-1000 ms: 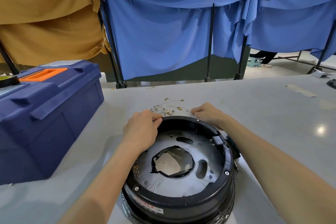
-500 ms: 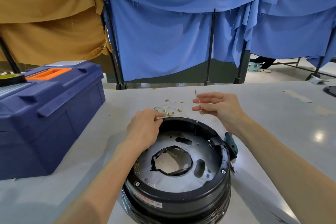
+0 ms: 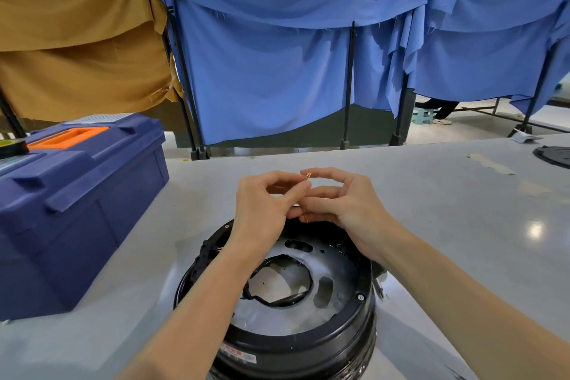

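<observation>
A: Where's the thin wire (image 3: 309,175)?
B: Pinched in the grip of both left hand (image 3: 262,210) and right hand (image 3: 345,203), held above the round black housing (image 3: 277,345) on the worktop (image 3: 447,225).
A: The risk?
B: Fingers slip — it could drop into the housing's open centre.

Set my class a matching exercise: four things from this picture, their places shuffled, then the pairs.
1 toolbox
2 round black housing
3 small brass piece
4 black disc

a held between left hand and right hand
b far right edge of the table
c left side of the table
d nearest the camera, under the forearms

Pairs: 1-c; 2-d; 3-a; 4-b
</observation>
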Available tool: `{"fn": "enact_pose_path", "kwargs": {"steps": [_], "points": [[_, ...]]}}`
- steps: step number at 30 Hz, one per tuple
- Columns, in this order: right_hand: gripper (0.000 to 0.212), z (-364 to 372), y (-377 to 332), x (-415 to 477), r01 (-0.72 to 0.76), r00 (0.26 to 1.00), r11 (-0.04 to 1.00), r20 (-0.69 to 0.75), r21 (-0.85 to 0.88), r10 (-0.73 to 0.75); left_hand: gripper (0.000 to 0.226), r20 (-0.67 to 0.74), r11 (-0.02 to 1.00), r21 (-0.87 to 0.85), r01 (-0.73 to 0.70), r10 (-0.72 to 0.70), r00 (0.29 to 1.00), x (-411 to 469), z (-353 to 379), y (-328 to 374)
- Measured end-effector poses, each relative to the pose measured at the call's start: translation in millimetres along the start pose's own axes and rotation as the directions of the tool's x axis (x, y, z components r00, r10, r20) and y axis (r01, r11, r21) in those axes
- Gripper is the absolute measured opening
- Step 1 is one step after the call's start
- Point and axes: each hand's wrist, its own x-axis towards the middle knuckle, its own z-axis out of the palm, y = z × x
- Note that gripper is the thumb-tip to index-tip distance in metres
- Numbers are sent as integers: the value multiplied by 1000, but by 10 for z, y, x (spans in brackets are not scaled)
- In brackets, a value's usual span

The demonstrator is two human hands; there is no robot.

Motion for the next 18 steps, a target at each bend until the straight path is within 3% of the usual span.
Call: {"fn": "enact_pose_path", "kwargs": {"steps": [4,8,14,18], "points": [[32,7,37,-8,-24,1000,1000,10,18,23,5,6,991,-96,93,-93,996,0,2,-60],[16,26,54,-11,-30,1000,999,7,-11,30,4,1,992,-80,96,-96,995,11,-18,-115],[14,31,59,-17,-26,999,998,-43,-61,23,6,34,989,-75,130,-128,991,-5,-27,-146],[16,-22,81,15,64,969,991,-230,-120,-91,10,55,995,60,78,-81,995,-27,-36,-151]]}}
